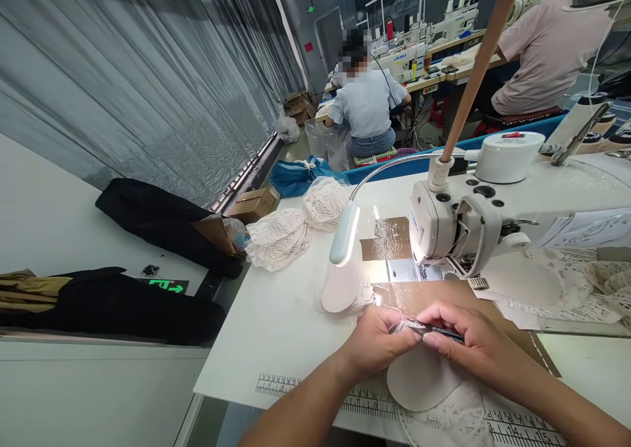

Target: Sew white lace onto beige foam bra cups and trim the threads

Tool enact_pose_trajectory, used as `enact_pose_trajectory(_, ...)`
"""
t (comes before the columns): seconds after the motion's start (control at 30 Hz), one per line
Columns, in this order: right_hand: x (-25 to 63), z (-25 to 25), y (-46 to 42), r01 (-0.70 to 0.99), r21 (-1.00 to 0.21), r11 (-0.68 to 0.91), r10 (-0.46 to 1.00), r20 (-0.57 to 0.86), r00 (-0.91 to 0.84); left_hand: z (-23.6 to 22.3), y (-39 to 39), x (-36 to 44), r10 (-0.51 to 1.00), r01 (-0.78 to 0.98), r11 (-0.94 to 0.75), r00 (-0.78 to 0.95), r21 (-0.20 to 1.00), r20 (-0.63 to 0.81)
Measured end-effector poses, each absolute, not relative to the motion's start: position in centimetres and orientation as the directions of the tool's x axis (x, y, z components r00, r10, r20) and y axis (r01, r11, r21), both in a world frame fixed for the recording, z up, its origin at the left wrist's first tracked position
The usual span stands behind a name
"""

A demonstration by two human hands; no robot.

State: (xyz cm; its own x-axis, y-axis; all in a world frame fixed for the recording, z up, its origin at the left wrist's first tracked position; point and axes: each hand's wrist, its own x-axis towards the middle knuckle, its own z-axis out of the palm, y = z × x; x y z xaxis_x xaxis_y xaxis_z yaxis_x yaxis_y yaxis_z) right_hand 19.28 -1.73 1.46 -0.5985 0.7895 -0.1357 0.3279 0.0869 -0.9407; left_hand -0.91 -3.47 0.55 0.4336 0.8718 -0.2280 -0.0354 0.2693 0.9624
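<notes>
My left hand (pixel 377 342) pinches the top edge of a white padded cup piece (pixel 419 381) with lace trim (pixel 453 421) hanging below it. My right hand (pixel 468 342) is closed on a small dark tool (pixel 438 329), thin like tweezers or snips, whose tip meets the fabric between my fingers. Both hands rest at the near edge of the white sewing table (pixel 276 322), in front of the sewing machine (pixel 497 217). What the tool is doing to the fabric is hidden by my fingers.
A gooseneck lamp (pixel 344 233) shines beside another white cup (pixel 342 289). Bundles of white lace pieces (pixel 290 233) lie at the table's far left; lace fabric (pixel 566 289) sits under the machine arm. Black garments (pixel 148 217) lie on the left ledge. Two people sit at machines behind.
</notes>
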Motion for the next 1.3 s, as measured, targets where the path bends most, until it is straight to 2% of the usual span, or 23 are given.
enact_pose_trajectory(0.23, 19.3, 1.4, -2.0, 0.334, -0.941, 0.058, 0.838, -0.136, -0.528, 0.4, -3.4, -0.8, 0.850, -0.030, 0.339, 0.437, 0.940, -0.293)
enact_pose_trajectory(0.3, 19.6, 0.8, -1.8, 0.335, -0.941, 0.044, 0.871, -0.128, -0.474, 1.2, -3.5, -1.0, 0.853, 0.101, 0.254, 0.445, 0.962, -0.272)
enact_pose_trajectory(0.37, 20.0, 0.1, -1.7, 0.327, -0.945, 0.019, 0.921, -0.111, -0.374, 2.4, -3.6, -1.6, 0.877, 0.346, 0.081, 0.420, 0.935, -0.232)
enact_pose_trajectory(0.43, 20.3, -0.6, -1.7, 0.386, -0.919, 0.085, 0.959, -0.029, -0.280, 3.9, -3.6, -2.6, 0.911, 0.574, -0.079, 0.373, 0.815, -0.175)
enact_pose_trajectory(0.47, 20.4, -0.9, -1.8, 0.446, -0.878, 0.175, 0.961, 0.054, -0.271, 4.5, -3.4, -3.3, 0.929, 0.642, -0.128, 0.345, 0.756, -0.135)
enact_pose_trajectory(0.5, 20.3, -1.1, -1.9, 0.509, -0.808, 0.298, 0.940, 0.155, -0.303, 5.0, -3.0, -4.0, 0.948, 0.685, -0.157, 0.306, 0.711, -0.085)
enact_pose_trajectory(0.57, 19.7, -1.4, -2.4, 0.565, -0.606, 0.560, 0.819, 0.305, -0.485, 5.4, -1.8, -5.5, 0.982, 0.736, -0.149, 0.191, 0.660, 0.008)
enact_pose_trajectory(0.63, 18.8, -1.3, -3.0, 0.512, -0.449, 0.733, 0.656, 0.266, -0.706, 5.1, -0.1, -6.8, 0.998, 0.761, -0.061, 0.048, 0.645, 0.038)
enact_pose_trajectory(0.73, 18.0, -0.6, -3.4, 0.450, -0.380, 0.808, 0.510, 0.068, -0.858, 4.1, 2.0, -8.1, 0.996, 0.741, 0.087, -0.048, 0.666, -0.076)
enact_pose_trajectory(0.87, 19.7, 0.2, -2.8, 0.604, -0.407, 0.686, 0.625, -0.097, -0.775, 3.0, 2.6, -8.1, 0.977, 0.625, 0.141, 0.037, 0.768, -0.209)
enact_pose_trajectory(0.97, 21.3, 0.7, -1.9, 0.661, -0.500, 0.560, 0.717, -0.108, -0.689, 2.8, 2.0, -7.6, 0.961, 0.475, 0.150, 0.138, 0.867, -0.241)
enact_pose_trajectory(1.1, 20.2, 1.3, -0.8, 0.543, -0.815, 0.201, 0.834, -0.148, -0.531, 2.9, 1.5, -7.2, 0.946, 0.321, 0.146, 0.232, 0.936, -0.227)
enact_pose_trajectory(1.17, 18.6, 1.2, -0.2, 0.416, -0.908, 0.054, 0.858, -0.171, -0.485, 2.9, 1.4, -7.0, 0.942, 0.275, 0.133, 0.264, 0.952, -0.207)
enact_pose_trajectory(1.3, 16.0, 0.4, 0.3, 0.327, -0.943, 0.062, 0.821, -0.138, -0.555, 2.8, 1.2, -7.1, 0.943, 0.237, 0.098, 0.289, 0.967, -0.167)
